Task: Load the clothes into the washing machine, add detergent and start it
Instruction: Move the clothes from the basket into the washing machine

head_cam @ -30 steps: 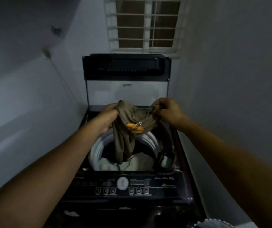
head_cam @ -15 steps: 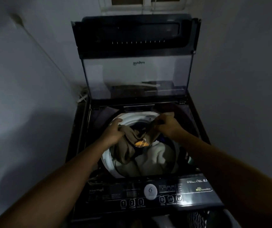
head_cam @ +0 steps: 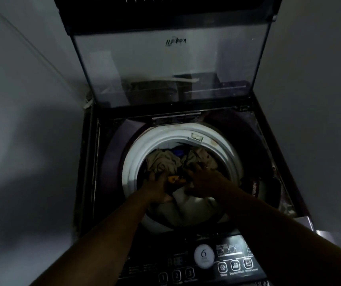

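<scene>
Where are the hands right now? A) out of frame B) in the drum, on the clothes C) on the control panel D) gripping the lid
B: the left hand and right hand both reach inside the drum, onto the brown garment.

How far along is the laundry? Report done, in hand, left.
Done: lid up, several clothes lie in the drum. In hand: left hand and right hand are down on the khaki garment. Left: detergent, none in view, then the control panel buttons.
</scene>
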`<action>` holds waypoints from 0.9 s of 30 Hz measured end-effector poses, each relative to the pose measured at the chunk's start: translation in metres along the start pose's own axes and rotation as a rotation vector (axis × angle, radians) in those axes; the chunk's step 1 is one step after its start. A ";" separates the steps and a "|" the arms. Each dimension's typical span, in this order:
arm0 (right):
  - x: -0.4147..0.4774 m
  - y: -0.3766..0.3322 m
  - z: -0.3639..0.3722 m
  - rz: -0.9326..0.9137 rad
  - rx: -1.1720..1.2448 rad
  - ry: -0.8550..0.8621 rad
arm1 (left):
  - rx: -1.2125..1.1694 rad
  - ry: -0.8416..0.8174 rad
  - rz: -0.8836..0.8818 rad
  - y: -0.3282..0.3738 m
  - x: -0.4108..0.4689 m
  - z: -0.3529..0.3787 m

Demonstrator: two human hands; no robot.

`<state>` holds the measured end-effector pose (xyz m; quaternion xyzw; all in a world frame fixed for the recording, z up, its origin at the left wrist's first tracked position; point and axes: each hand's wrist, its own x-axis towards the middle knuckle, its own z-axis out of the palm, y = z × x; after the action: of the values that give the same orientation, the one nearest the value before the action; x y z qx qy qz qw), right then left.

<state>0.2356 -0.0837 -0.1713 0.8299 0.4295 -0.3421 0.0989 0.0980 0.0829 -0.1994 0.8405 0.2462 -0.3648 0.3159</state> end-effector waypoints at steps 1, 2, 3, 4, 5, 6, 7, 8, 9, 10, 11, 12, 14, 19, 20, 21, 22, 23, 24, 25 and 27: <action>0.003 0.003 0.008 -0.004 -0.006 -0.010 | 0.005 -0.036 -0.008 -0.002 0.003 0.002; 0.005 0.005 0.015 -0.003 0.000 -0.036 | 0.009 -0.075 -0.027 -0.004 0.008 0.005; 0.010 0.008 0.023 -0.003 0.027 -0.074 | 0.015 -0.097 -0.031 -0.004 0.010 0.005; 0.011 0.009 0.026 0.000 0.055 -0.107 | 0.020 -0.111 -0.024 -0.004 0.013 0.005; 0.014 0.011 0.028 0.000 0.083 -0.127 | 0.025 -0.125 -0.012 0.000 0.012 0.004; 0.014 0.010 0.026 -0.010 0.094 -0.128 | 0.014 -0.130 -0.008 0.003 0.012 0.001; 0.013 0.011 0.023 -0.026 0.125 -0.115 | 0.008 -0.123 -0.007 0.006 0.011 -0.002; 0.010 0.012 0.019 -0.043 0.154 -0.100 | 0.002 -0.110 -0.002 0.010 0.009 -0.005; 0.002 0.013 0.010 -0.041 0.201 -0.092 | -0.004 -0.083 0.016 0.014 0.007 -0.009; -0.008 0.016 0.001 -0.022 0.266 -0.098 | -0.023 -0.060 0.026 0.017 0.004 -0.013; -0.015 0.018 -0.006 -0.003 0.342 -0.103 | -0.038 -0.031 0.044 0.021 -0.001 -0.020; -0.025 0.024 -0.012 0.006 0.379 -0.092 | -0.035 -0.006 0.061 0.029 -0.008 -0.028; -0.044 0.035 -0.028 0.006 0.372 0.045 | 0.002 0.042 0.126 0.048 -0.024 -0.047; -0.098 0.060 -0.087 -0.020 0.353 0.322 | -0.057 0.211 0.336 0.115 -0.053 -0.090; -0.109 0.067 -0.097 0.002 0.353 0.369 | -0.081 0.249 0.395 0.130 -0.056 -0.096; -0.119 0.073 -0.106 0.001 0.353 0.424 | -0.088 0.288 0.427 0.144 -0.062 -0.102; -0.133 0.081 -0.114 -0.002 0.350 0.485 | -0.089 0.315 0.450 0.161 -0.066 -0.105; -0.147 0.088 -0.120 0.007 0.350 0.535 | -0.070 0.337 0.459 0.177 -0.072 -0.108; -0.161 0.097 -0.124 0.031 0.356 0.572 | -0.059 0.348 0.470 0.194 -0.076 -0.109; -0.174 0.106 -0.127 0.053 0.358 0.606 | -0.042 0.361 0.492 0.212 -0.082 -0.109; -0.195 0.127 -0.127 0.104 0.364 0.640 | -0.043 0.368 0.550 0.245 -0.091 -0.102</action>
<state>0.3186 -0.2296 0.0345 0.9196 0.3280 -0.1304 -0.1724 0.2472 -0.0281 0.0108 0.9204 0.0706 -0.1026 0.3705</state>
